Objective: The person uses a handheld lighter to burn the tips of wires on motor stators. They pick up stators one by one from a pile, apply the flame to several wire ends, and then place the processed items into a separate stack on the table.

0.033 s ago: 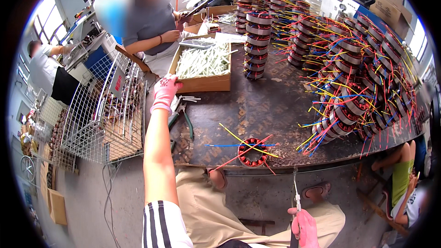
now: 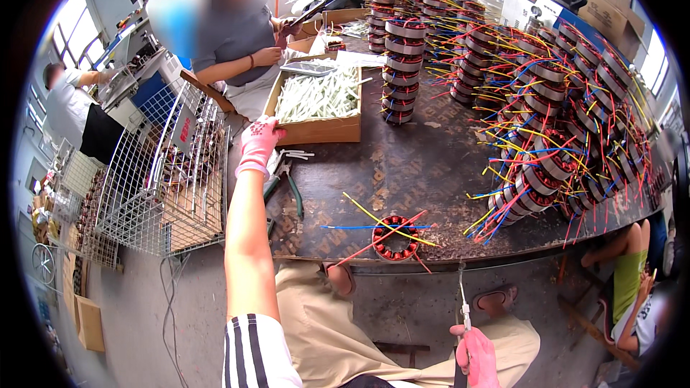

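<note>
My left hand (image 2: pixel 260 141), in a pink glove, is stretched out to the near left corner of a cardboard box (image 2: pixel 330 131). Its fingers look curled closed, and what they hold, if anything, is hidden. White sleeve pieces (image 2: pixel 316 99) fill that box. Low at the right, in front of the table edge, my gloved right hand (image 2: pixel 476 359) is wrapped round a slim tool with a thin bent metal tip (image 2: pixel 463 298), pointing up. Between the hands, a ring-shaped motor stator (image 2: pixel 394 250) lies by the table's front edge, its red, blue and yellow wires spread outward.
Green-handled pliers (image 2: pixel 295 194) and a few loose white sleeves (image 2: pixel 296 154) lie beside my left wrist. Stacked stators (image 2: pixel 546 144) with wires sticking out crowd the table's right side. A wire cart (image 2: pixel 162 179) stands left. A person (image 2: pixel 241 50) sits beyond the box.
</note>
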Available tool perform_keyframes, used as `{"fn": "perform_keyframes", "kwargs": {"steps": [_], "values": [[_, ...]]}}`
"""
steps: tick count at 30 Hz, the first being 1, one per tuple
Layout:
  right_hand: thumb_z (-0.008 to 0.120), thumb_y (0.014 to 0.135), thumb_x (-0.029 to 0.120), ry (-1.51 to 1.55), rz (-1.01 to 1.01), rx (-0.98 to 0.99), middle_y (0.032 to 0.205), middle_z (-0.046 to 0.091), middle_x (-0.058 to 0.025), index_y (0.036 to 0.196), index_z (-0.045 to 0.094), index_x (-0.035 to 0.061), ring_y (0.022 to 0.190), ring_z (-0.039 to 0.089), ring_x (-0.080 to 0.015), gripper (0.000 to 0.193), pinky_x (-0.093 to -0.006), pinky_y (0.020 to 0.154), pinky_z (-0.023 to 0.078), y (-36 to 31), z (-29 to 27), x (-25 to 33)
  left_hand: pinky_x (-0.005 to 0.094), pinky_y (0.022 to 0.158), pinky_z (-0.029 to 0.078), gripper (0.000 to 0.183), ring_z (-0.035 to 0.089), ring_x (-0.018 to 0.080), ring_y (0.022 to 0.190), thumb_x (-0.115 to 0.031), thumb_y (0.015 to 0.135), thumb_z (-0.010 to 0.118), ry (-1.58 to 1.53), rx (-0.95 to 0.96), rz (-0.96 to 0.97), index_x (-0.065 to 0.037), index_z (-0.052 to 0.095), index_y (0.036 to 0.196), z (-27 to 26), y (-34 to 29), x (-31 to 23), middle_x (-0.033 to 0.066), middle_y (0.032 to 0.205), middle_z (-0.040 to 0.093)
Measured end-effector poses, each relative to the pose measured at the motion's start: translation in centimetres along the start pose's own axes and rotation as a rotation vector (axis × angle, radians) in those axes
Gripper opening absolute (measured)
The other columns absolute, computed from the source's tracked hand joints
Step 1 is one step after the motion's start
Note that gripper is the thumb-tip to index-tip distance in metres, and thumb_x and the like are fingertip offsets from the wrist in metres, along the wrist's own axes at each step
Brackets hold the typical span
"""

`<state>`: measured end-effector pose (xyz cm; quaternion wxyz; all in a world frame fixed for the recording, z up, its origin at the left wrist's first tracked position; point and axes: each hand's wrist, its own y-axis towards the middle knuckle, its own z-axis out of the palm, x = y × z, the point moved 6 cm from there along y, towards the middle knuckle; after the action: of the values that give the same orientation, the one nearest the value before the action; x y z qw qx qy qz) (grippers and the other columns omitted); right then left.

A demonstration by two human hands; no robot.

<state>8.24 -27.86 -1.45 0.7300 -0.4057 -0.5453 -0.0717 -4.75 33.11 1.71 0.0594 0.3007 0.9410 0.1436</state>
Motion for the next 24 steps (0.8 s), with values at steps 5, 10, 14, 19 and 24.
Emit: {"fn": "perform_keyframes", "kwargs": {"steps": [5,10,14,19,24], "values": [[0.04,0.1,0.031,0.008,0.012,-0.007,0.057,0.04,0.0063,0.117,0.058,0.0022,0.045,0.029,-0.0021,0.037,-0.0179,0.04,0.02,-0.8,0.4,0.9,0.0382,0.079,0.049,0.033,0.062,0.0281,0.095,-0.036,0.079,0.067,0.005,-0.072,-0.003,-0.012,0.065,0.101,-0.2,-0.6,0.8,0.0089,0.103,0.063],[0.039,0.101,0.03,-0.005,-0.008,0.009,0.058,0.04,0.0064,0.118,0.057,0.0026,0.045,0.029,-0.0023,0.037,-0.0178,0.041,0.021,-1.3,0.0,0.9,0.0388,0.078,0.049,0.031,0.063,0.0289,0.092,-0.033,0.078,0.069,-0.015,-0.091,-0.021,-0.012,0.065,0.1,-0.3,-1.2,0.7,0.01,0.101,0.064],[0.039,0.101,0.03,0.002,-0.013,0.005,0.058,0.039,0.0066,0.118,0.057,0.0026,0.045,0.029,-0.0023,0.037,-0.0178,0.041,0.021,-1.5,-0.3,1.1,0.0391,0.079,0.049,0.031,0.063,0.0295,0.092,-0.035,0.079,0.068,-0.034,-0.085,-0.029,-0.012,0.065,0.099,-0.2,-1.2,-0.1,0.0104,0.1,0.064],[0.039,0.101,0.031,-0.001,-0.025,0.017,0.057,0.039,0.0068,0.117,0.057,0.0025,0.045,0.029,-0.0022,0.038,-0.0178,0.041,0.021,-2.0,-0.2,1.4,0.0391,0.081,0.049,0.032,0.063,0.0292,0.094,-0.034,0.079,0.069,-0.025,-0.076,-0.021,-0.012,0.065,0.102,-0.1,-1.2,1.4,0.0101,0.102,0.064],[0.041,0.1,0.03,0.039,-0.022,0.061,0.057,0.04,0.0065,0.115,0.059,0.0027,0.045,0.03,-0.0021,0.036,-0.0178,0.041,0.022,-1.6,-0.2,0.3,0.0379,0.086,0.049,0.041,0.06,0.0275,0.105,-0.027,0.081,0.067,-0.051,-0.103,0.019,-0.014,0.058,0.119,-2.3,-3.1,0.5,0.0088,0.122,0.058]]}}
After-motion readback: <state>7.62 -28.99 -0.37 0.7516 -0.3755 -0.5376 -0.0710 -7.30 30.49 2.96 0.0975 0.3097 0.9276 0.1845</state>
